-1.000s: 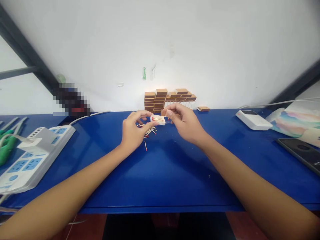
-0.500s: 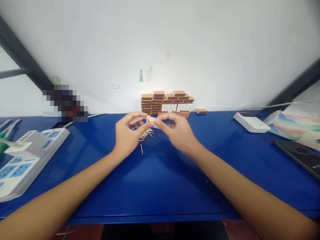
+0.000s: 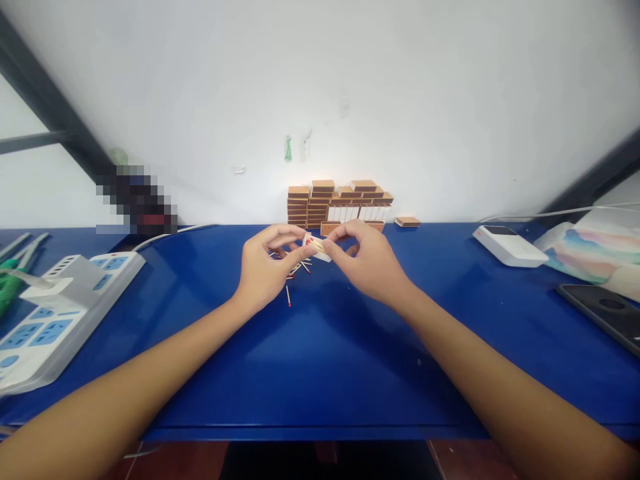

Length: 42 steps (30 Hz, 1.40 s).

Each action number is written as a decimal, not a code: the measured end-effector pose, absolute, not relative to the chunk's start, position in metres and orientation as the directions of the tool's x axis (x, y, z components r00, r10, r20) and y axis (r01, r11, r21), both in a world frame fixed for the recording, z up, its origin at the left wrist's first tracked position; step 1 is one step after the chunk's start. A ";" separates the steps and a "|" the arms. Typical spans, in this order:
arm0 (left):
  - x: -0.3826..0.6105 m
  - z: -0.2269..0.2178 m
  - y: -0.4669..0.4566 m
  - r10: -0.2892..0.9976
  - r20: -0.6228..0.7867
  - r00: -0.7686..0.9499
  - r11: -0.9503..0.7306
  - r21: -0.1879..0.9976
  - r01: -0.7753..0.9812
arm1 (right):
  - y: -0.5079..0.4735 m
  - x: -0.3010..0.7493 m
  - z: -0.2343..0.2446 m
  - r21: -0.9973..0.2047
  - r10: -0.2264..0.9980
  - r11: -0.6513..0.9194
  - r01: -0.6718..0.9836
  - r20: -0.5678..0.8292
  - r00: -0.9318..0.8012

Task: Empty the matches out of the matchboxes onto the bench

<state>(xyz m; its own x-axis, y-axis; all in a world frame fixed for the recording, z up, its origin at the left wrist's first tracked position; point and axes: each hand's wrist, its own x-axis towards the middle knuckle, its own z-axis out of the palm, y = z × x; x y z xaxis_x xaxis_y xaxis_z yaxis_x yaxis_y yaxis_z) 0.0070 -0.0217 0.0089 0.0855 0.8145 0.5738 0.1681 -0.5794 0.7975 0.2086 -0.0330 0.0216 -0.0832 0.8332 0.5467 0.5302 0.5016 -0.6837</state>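
A small white matchbox tray (image 3: 325, 257) is held up between my two hands, over the middle of the table. Several matches (image 3: 316, 245) lie in it, their red heads toward the left. My left hand (image 3: 267, 265) grips the tray's left end between thumb and fingers. At the other end, my right hand (image 3: 367, 260) is closed, thumb and forefinger meeting at the tray and the match ends; how much of each it pinches is hidden. Loose matches (image 3: 305, 267) are scattered on the table just below, partly behind my left hand. One single match (image 3: 289, 297) lies nearer to me.
Stacked matchboxes (image 3: 320, 203) stand against the wall, with one box (image 3: 407, 221) apart at their right. A power strip (image 3: 75, 333) fills the left side of the blue table (image 3: 300, 380). On the right lie a white device (image 3: 510, 247), a plastic packet (image 3: 595, 250) and a phone (image 3: 605, 310).
The tray has tipped so more of its inside and the matches show. My right fingers have shifted on its right end. The whole view has moved slightly.
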 end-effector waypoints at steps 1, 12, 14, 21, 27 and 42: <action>0.007 0.009 -0.022 0.811 0.578 0.092 -0.585 0.790 0.186 | -0.034 0.209 0.022 -0.650 0.808 0.534 0.541 0.581 -0.100; -0.004 0.002 0.000 0.770 0.636 -0.047 -0.587 0.734 0.341 | -0.050 0.184 -0.008 -0.419 0.666 0.734 0.535 0.599 -0.444; -0.006 0.001 0.002 0.768 0.638 -0.061 -0.583 0.735 0.347 | -0.053 0.177 -0.016 -0.378 0.637 0.769 0.516 0.522 -0.567; -0.008 0.002 0.003 0.765 0.640 -0.073 -0.582 0.735 0.347 | -0.039 0.185 -0.021 -0.413 0.629 0.778 0.474 0.530 -0.569; -0.005 0.001 0.001 0.791 0.609 -0.059 -0.559 0.759 0.334 | -0.038 0.189 -0.015 -0.432 0.566 0.814 0.389 0.432 -0.702; -0.006 0.000 0.005 0.868 0.497 0.007 -0.495 0.865 0.083 | -0.031 0.202 0.009 -0.569 0.694 0.689 0.449 0.696 -0.182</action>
